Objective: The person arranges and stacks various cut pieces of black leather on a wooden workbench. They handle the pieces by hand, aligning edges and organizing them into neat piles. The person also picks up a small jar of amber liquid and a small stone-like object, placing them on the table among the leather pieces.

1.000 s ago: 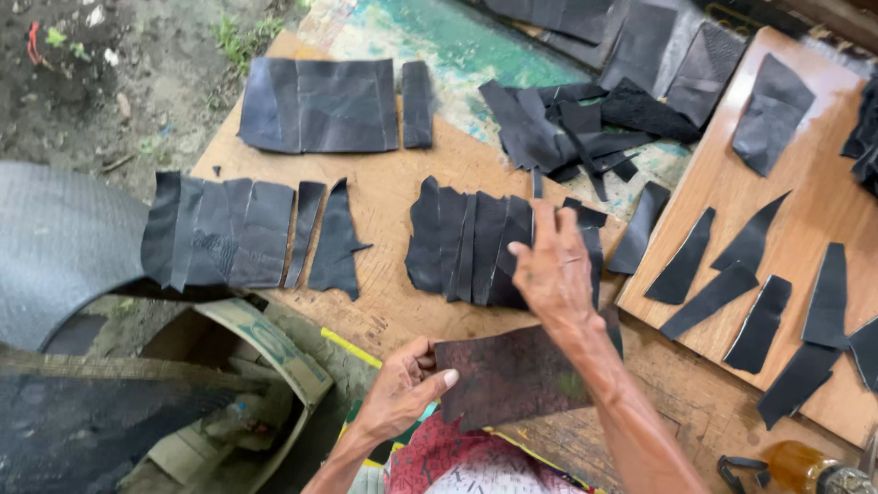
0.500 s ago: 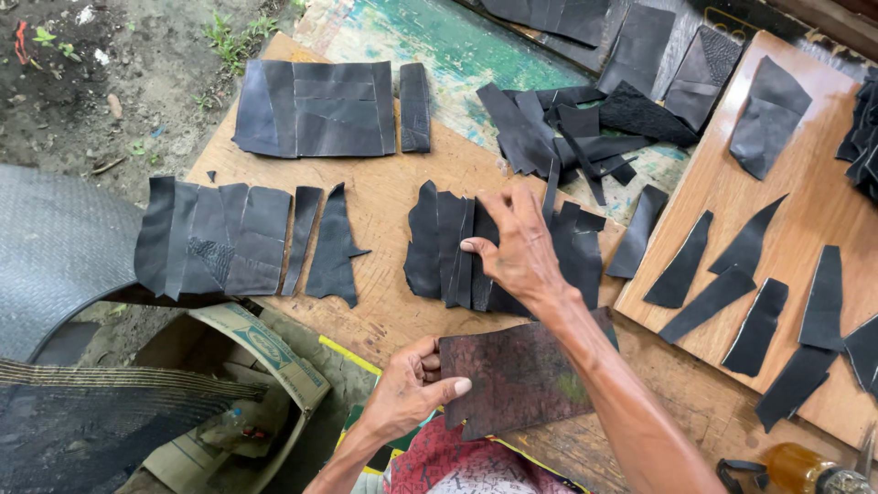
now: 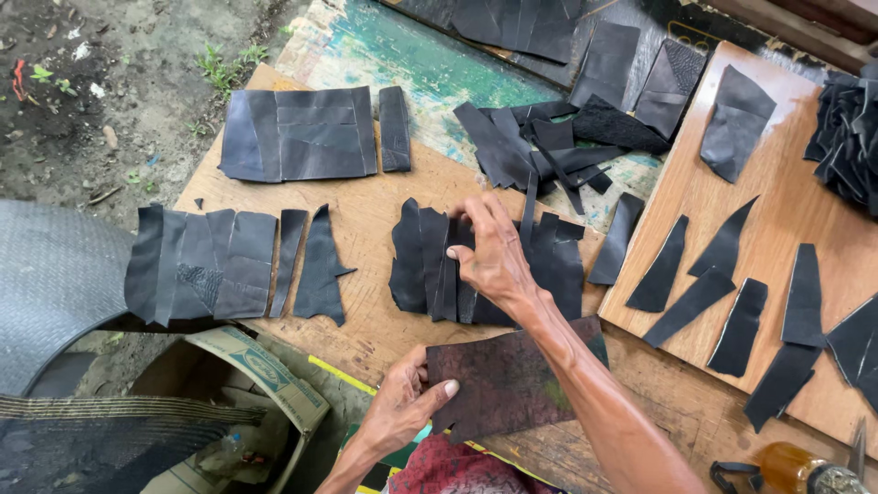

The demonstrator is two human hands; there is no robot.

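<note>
My right hand (image 3: pixel 489 252) rests on a row of black leather strips (image 3: pixel 421 261) laid side by side in the middle of the wooden board (image 3: pixel 366 206). Its fingers pinch the edge of one narrow strip there. My left hand (image 3: pixel 402 402) holds a dark brownish leather sheet (image 3: pixel 512 375) by its left edge, near the board's front edge. The right forearm crosses over that sheet.
More joined black leather panels lie at the left (image 3: pixel 210 265) and far left (image 3: pixel 297 133). A heap of scraps (image 3: pixel 549 146) sits behind. A second board (image 3: pixel 777 210) at the right carries several pointed pieces. A cardboard box (image 3: pixel 247 384) and grey rubber mat (image 3: pixel 55 274) lie below left.
My right hand has slid left across the row of strips and now pinches one. My left hand still holds the brownish sheet in the same place.
</note>
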